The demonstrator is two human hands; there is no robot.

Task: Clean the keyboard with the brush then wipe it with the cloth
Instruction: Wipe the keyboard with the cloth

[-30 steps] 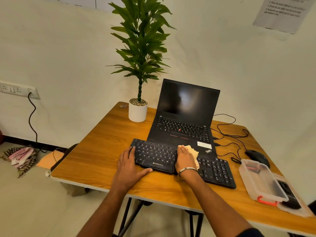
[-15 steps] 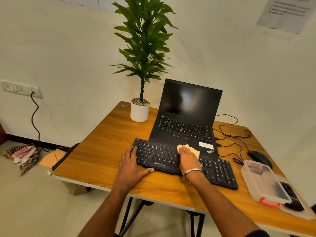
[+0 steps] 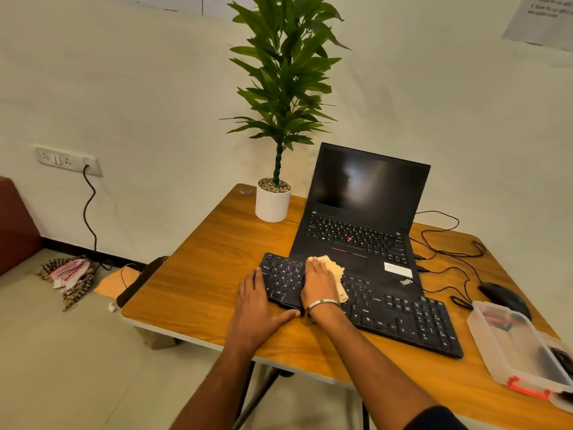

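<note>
Keyboard cleaning at a wooden desk: a long black plastic keyboard (image 3: 356, 301) lies along the near edge of the orange-brown wood-grain table (image 3: 198, 280), its far edge tucked against the palm rest of an open black laptop (image 3: 362, 218).

A person's right hand (image 3: 319, 282) lies flat, fingers straight and together, over the left half of the keyboard, pressing a crumpled pale yellow cloth (image 3: 336, 271) onto the keys; the cloth peeks out past the fingertips and on the laptop side of the hand. A silver bangle circles that wrist. The left hand (image 3: 259, 308) rests spread and flat at the keyboard's left end, fingers beside the end keys and thumb along the near edge, gripping nothing. It appears placed there to brace the board so that it does not slide under the wiping.

With the cloth already on the keys, the work looks to be in its wiping stage. No brush can be made out; whether it lies in the clear plastic box with red clasps (image 3: 521, 349), right of the keyboard, cannot be told.

Beyond the keyboard's left end stands a green leafy plant in a white round pot (image 3: 273, 201). A black mouse (image 3: 504, 299) and loose black cables (image 3: 446, 249) lie right of the laptop.
</note>
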